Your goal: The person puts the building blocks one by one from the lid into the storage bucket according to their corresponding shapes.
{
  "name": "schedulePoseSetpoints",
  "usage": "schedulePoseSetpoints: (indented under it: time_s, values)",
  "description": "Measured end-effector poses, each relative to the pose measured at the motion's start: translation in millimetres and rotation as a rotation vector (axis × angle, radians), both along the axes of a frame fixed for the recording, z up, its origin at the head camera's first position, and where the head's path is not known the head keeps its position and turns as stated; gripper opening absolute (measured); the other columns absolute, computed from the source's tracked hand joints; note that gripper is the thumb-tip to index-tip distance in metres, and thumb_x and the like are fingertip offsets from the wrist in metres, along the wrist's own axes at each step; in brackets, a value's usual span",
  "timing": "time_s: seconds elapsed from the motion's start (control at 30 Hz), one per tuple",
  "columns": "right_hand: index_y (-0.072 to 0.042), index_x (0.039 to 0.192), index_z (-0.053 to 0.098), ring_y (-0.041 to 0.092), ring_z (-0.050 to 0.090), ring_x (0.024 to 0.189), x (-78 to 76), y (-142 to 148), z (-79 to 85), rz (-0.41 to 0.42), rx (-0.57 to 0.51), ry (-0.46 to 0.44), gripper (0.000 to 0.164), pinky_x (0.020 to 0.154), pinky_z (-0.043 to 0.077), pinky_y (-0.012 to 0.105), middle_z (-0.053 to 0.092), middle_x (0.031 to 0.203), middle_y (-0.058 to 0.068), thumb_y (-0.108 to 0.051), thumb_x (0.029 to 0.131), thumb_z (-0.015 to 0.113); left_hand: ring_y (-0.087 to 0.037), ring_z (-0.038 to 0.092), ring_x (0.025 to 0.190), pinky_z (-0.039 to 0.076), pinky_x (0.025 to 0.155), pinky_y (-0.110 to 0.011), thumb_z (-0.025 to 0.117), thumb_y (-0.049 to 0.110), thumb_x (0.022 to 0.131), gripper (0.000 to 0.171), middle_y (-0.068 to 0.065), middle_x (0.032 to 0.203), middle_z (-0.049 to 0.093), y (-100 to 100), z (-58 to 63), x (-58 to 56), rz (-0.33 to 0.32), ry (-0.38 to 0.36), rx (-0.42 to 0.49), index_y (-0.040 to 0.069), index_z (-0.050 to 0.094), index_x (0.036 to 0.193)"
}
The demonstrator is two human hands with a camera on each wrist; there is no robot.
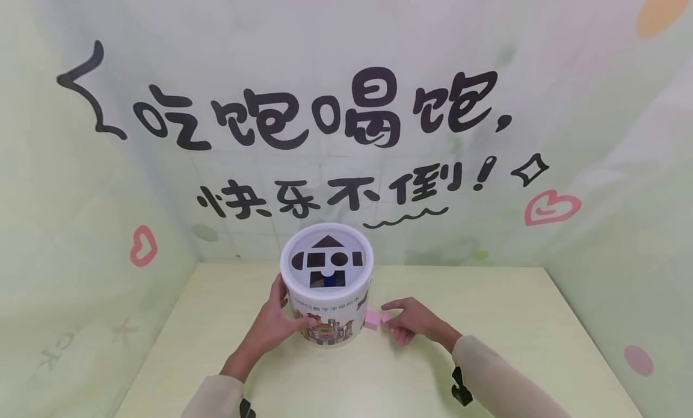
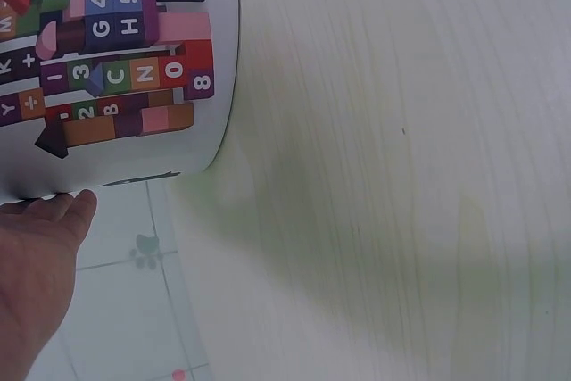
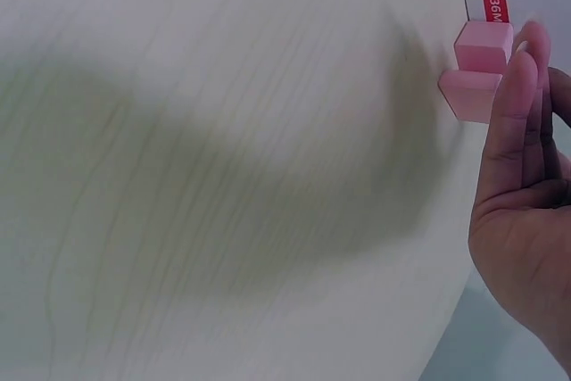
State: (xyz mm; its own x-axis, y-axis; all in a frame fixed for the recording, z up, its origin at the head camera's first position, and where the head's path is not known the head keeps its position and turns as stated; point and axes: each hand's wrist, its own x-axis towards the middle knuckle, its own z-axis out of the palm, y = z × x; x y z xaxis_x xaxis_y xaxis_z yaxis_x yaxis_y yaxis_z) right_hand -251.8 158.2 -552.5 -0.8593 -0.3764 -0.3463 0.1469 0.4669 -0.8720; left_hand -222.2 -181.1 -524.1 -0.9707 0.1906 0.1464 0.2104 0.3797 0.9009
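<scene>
A white lidded bucket (image 1: 327, 316) stands upright on the table. Its lid (image 1: 289, 279) has shaped cut-outs, and printed letter blocks (image 2: 116, 69) cover its side. My left hand (image 1: 273, 322) grips the bucket's left side, thumb on the front and fingers round the back. Just right of the bucket sit two pink blocks (image 3: 484, 46), side by side. Beside the nearer pink block (image 3: 470, 98) is my right hand (image 1: 410, 323), fingertips at its edge. The index finger stretches out past it. Whether the fingertips press on that block is partly hidden.
The pale wood-grain table (image 1: 216, 298) runs back to a printed cloth wall (image 1: 303, 33) with large dark lettering. Similar cloth sides close in left and right. Tiled floor (image 2: 116, 265) shows past the table edge in the left wrist view.
</scene>
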Motion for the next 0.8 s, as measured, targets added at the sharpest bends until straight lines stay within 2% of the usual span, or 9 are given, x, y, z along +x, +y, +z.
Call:
schedulePoseSetpoints:
  time_s: [0.37,0.67,0.73,0.8]
  values:
    - [-0.003,0.131,0.058,0.013,0.058,0.042,7.9,-3,-10.6,-0.020,0.028,0.013,0.047,0.043,0.057,0.032,0.060,0.052,0.005,-0.008,0.086,0.070,-0.036,0.029,0.143,0.027,0.114,-0.060,0.090,0.038,0.065,0.119,-0.009,0.156,0.032,-1,-1.5,2.2,0.001,0.011,0.004,0.028,0.011,0.155]
    - [-0.001,0.126,0.060,0.014,0.058,0.043,3.5,-1,-5.4,-0.019,0.041,0.025,0.042,0.045,0.058,0.034,0.061,0.054,0.006,-0.009,0.086,0.070,-0.036,0.028,0.144,0.028,0.115,-0.059,0.090,0.032,0.067,0.120,-0.011,0.156,0.031,0,2.0,3.4,0.001,-0.004,0.012,0.025,0.009,0.155]
    - [0.000,0.126,0.059,0.014,0.058,0.044,-0.1,0,-3.2,-0.018,0.047,0.033,0.042,0.045,0.058,0.034,0.061,0.055,0.006,-0.009,0.086,0.070,-0.037,0.028,0.144,0.027,0.115,-0.059,0.090,0.028,0.067,0.120,-0.013,0.156,0.031,1,5.7,4.6,0.004,-0.010,0.013,0.022,0.008,0.155]
    - [0.001,0.127,0.059,0.014,0.058,0.044,-3.9,0,-0.3,-0.021,0.050,0.040,0.042,0.045,0.058,0.034,0.062,0.055,0.006,-0.009,0.087,0.069,-0.038,0.028,0.143,0.027,0.115,-0.059,0.090,0.025,0.068,0.119,-0.016,0.155,0.031,3,14.5,8.1,0.004,-0.018,0.007,0.018,0.009,0.155]
